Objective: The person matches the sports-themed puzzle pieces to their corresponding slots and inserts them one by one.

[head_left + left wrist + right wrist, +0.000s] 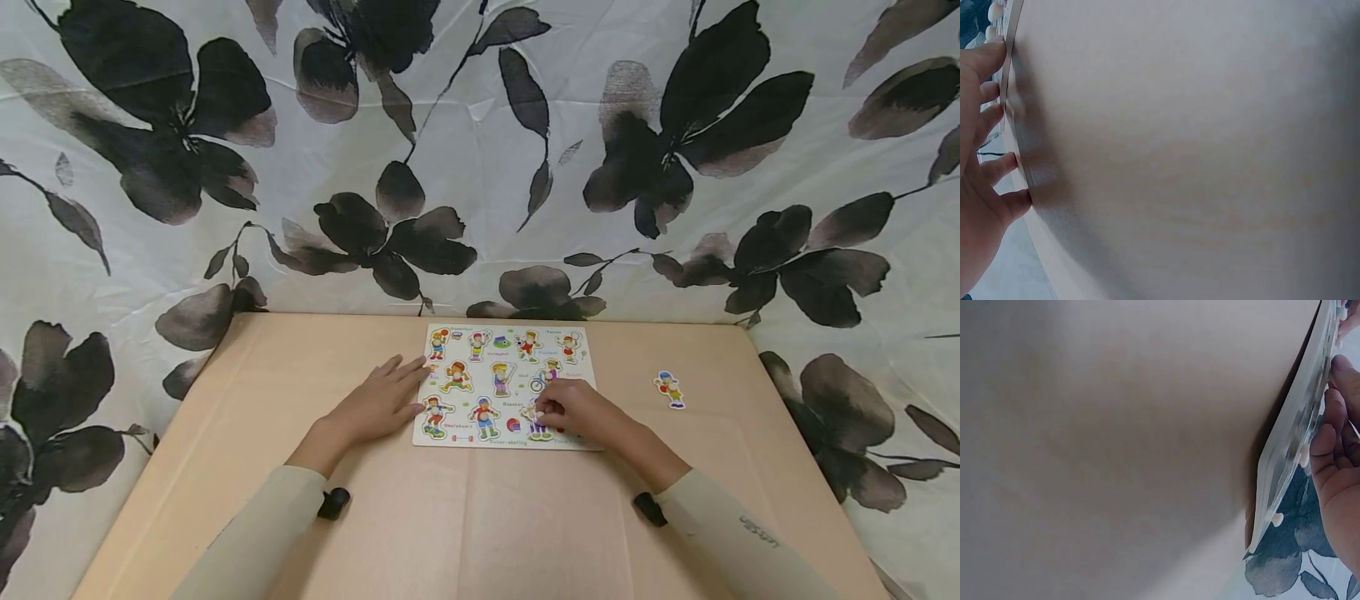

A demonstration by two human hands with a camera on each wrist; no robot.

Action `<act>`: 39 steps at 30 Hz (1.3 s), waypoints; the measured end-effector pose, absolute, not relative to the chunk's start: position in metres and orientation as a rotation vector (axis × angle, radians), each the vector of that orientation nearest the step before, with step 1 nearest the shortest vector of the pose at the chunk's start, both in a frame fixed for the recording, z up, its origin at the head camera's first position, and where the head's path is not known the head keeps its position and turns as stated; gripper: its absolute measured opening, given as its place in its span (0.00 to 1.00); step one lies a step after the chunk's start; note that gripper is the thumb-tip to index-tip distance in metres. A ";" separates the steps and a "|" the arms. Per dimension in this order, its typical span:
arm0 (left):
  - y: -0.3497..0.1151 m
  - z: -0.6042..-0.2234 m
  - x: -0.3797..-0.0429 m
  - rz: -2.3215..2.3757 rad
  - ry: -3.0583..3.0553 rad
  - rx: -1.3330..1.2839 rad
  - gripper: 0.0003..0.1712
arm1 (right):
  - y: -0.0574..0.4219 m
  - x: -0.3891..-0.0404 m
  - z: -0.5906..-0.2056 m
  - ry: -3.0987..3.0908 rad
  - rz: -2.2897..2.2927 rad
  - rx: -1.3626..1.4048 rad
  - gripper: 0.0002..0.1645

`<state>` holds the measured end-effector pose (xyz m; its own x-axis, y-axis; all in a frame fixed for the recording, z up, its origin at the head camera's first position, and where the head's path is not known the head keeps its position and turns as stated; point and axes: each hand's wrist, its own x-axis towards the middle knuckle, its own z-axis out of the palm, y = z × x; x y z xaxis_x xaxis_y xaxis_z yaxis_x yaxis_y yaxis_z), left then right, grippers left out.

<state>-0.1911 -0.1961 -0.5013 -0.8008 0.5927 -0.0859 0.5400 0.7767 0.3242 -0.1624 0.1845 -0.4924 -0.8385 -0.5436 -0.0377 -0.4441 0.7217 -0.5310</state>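
A white puzzle board (429, 442) with colourful sports figures lies on the table. My left hand (378, 400) rests at its left side with the fingers extended; in the left wrist view the thumb touches the board's edge (1012, 37). Over the lower right of the board, my right hand (583, 412) has its thumb and fingertips together, pinching a small figure puzzle piece (538, 433) by its top. The fingers partly cover that piece and the figures beside it. Small pale knobs (1277, 519) stick up from the board in the right wrist view.
A loose figure piece (670, 390) in blue, yellow and red lies to the right of the board. The tan table (480, 525) ends just behind the board, where a white cloth with dark flowers (480, 167) begins. Black wrist straps (333, 503) show at both sleeves.
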 end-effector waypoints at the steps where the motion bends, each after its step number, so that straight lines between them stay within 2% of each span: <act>1: -0.196 -0.501 -0.191 0.424 2.787 0.896 0.38 | 0.184 -0.163 -0.493 2.734 -0.767 -0.798 0.07; 19: -0.196 -0.499 -0.192 0.425 2.787 0.887 0.38 | 0.178 -0.164 -0.491 2.700 -0.758 -0.797 0.07; 24: -0.195 -0.499 -0.192 0.437 2.784 0.888 0.38 | 0.184 -0.164 -0.490 2.727 -0.775 -0.789 0.10; 39: -0.196 -0.500 -0.191 0.431 2.782 0.907 0.38 | 0.235 -0.159 -0.482 2.837 -0.886 -0.461 0.16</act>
